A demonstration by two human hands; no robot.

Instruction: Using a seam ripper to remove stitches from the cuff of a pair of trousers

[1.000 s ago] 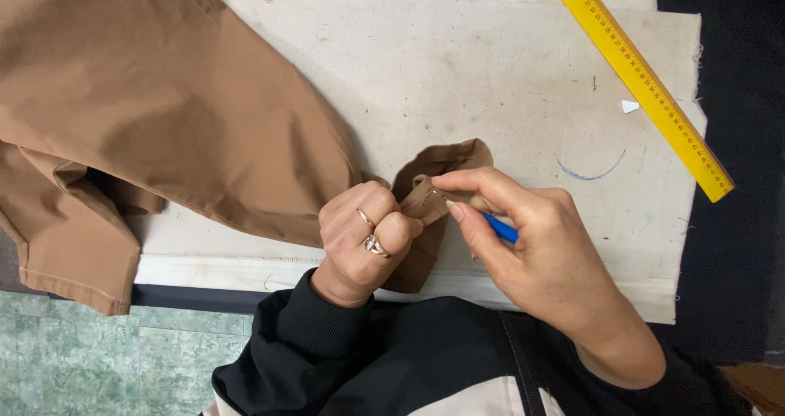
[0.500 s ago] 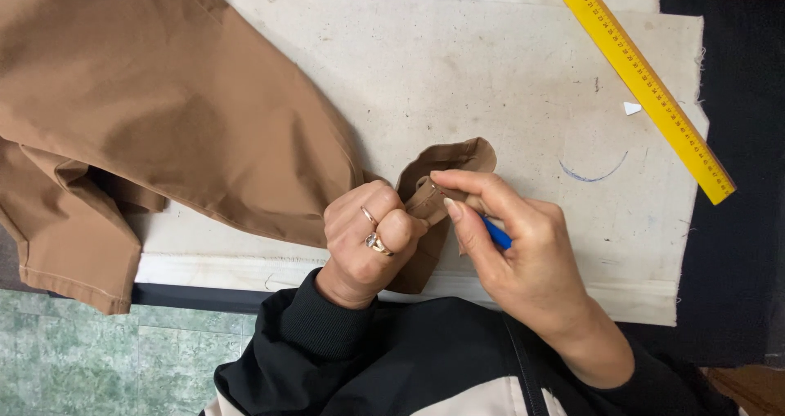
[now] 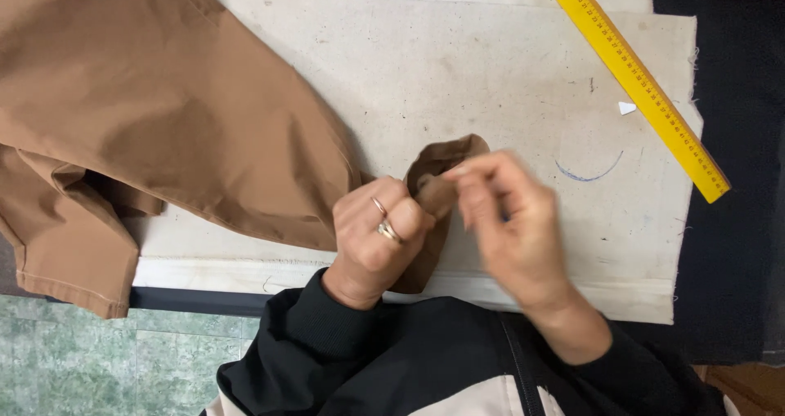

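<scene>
Fabric: the folded end of the brown garment (image 3: pixel 441 175) sits at the near edge of the cream work cloth (image 3: pixel 491 64), pinched up.
Left hand (image 3: pixel 376 236): curled tight, gripping that fold.
Right hand (image 3: pixel 511 228): now blurred mid-motion; fingertips closed at the fold; the blue tool seen earlier is hidden.
Beyond: chalk arc (image 3: pixel 590 173), yellow ruler (image 3: pixel 634 77) farther off.
</scene>
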